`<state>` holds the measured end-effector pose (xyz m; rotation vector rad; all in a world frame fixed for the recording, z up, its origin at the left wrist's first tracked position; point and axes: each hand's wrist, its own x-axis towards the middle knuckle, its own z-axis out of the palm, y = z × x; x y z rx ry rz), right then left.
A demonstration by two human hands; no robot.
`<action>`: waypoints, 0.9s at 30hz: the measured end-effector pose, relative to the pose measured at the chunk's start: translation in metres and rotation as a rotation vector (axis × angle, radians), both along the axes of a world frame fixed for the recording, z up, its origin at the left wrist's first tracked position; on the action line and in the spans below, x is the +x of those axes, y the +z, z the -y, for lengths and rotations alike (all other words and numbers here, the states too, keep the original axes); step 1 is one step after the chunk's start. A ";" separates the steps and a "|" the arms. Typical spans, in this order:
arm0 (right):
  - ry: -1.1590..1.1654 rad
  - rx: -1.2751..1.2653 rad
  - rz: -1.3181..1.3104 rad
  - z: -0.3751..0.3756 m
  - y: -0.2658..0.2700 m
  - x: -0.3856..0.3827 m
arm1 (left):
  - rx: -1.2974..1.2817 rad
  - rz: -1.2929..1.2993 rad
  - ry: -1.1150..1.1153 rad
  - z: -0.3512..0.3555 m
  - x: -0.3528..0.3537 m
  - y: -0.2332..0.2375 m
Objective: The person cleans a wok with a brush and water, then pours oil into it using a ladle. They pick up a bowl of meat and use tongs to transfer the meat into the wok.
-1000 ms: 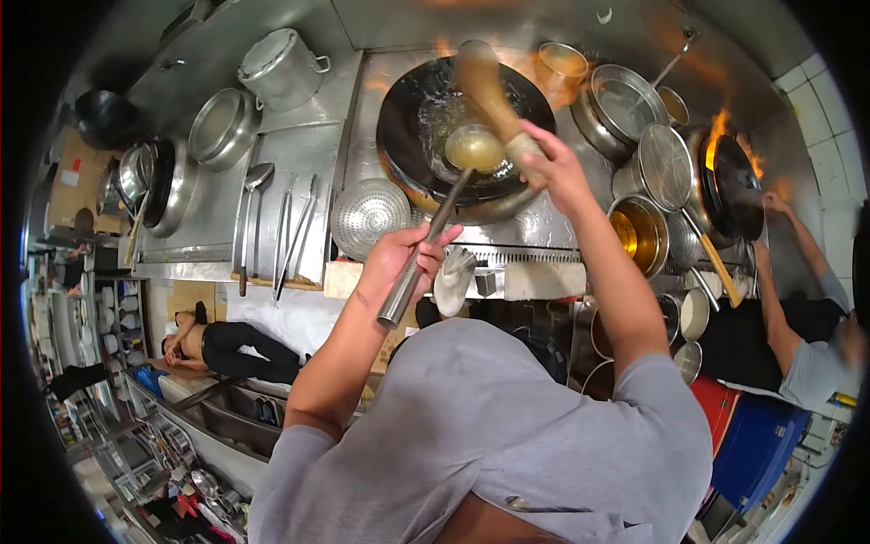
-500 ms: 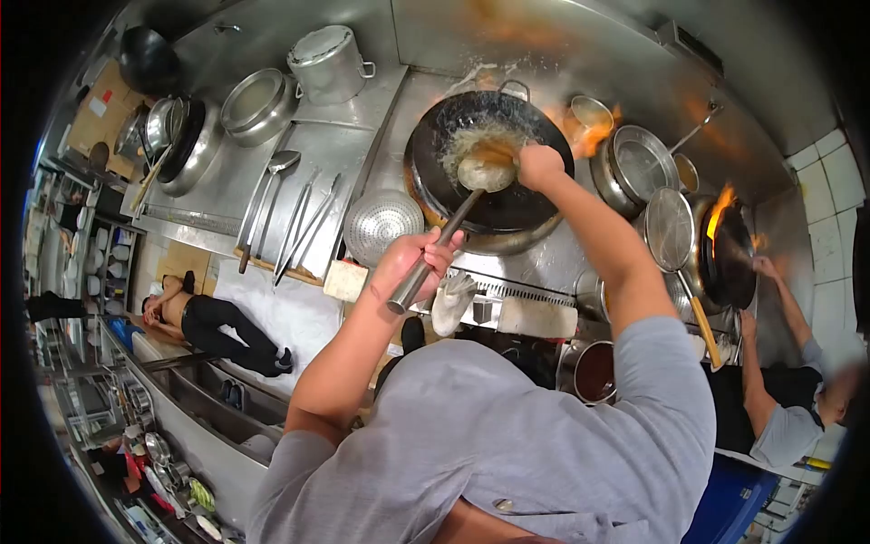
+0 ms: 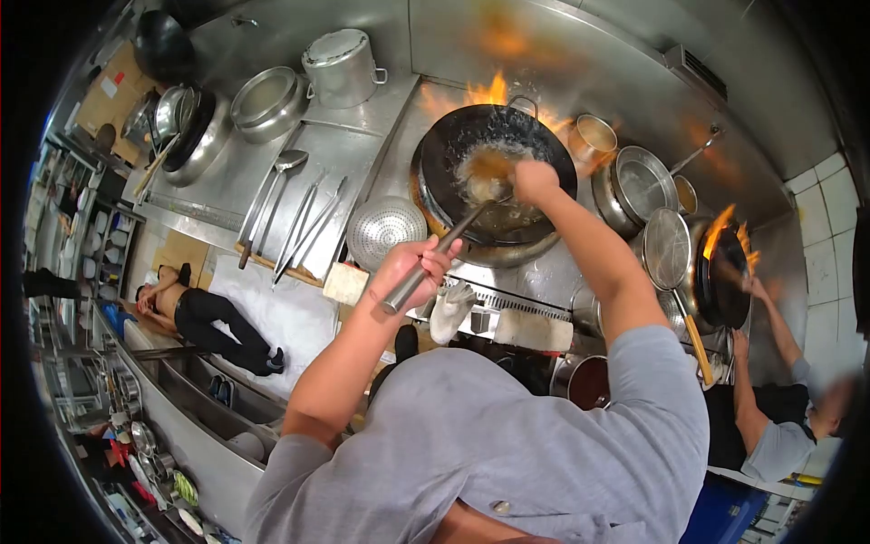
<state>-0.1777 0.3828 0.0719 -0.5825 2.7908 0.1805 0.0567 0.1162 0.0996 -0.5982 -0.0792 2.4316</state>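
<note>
My left hand [image 3: 419, 270] is wrapped round the metal handle of a ladle [image 3: 462, 231], whose bowl dips into the black wok [image 3: 449, 136]. Over the wok's right side, my right hand [image 3: 535, 181] is closed; a brown, motion-blurred item reaches from it towards the ladle bowl, too smeared to make out. Bubbling liquid churns about the bowl. Flames [image 3: 488, 91] rise behind the wok's far rim.
A perforated ladle [image 3: 385, 231] and a white cloth [image 3: 450, 313] lie near the wok. Strainers [image 3: 666, 249], pots and a small pan [image 3: 594, 136] stand right. A co-worker [image 3: 779, 435] handles a flaming wok [image 3: 725, 276]. Another person [image 3: 213, 322] lies at left.
Flames have appeared behind the main wok. The splashing has dropped lower, and the ladle bowl sits deeper in churning liquid. The view has shifted slightly. Both hands keep their grips.
</note>
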 end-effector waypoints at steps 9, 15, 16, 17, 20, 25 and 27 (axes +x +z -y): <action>-0.175 -0.137 -0.161 -0.054 -0.002 -0.016 | -0.733 -0.336 -0.247 0.011 0.000 -0.054; -0.419 -0.799 -0.633 -0.083 0.047 -0.002 | -2.422 -1.298 -0.243 0.068 0.029 -0.073; -0.305 -1.217 -0.768 -0.094 0.034 -0.005 | -2.438 -1.248 -0.277 0.082 0.035 -0.065; -0.513 -1.541 -0.424 -0.088 0.037 0.013 | -2.432 -1.271 -0.288 0.093 0.041 -0.062; -0.607 -1.309 0.117 -0.067 0.033 0.067 | -2.565 -1.157 -0.392 0.123 0.058 -0.062; -0.681 -1.264 0.077 -0.094 0.013 0.073 | -2.679 -0.941 -0.099 0.177 0.097 -0.109; -0.743 -1.695 0.188 -0.082 0.051 0.086 | -2.703 -0.904 -0.145 0.188 0.105 -0.108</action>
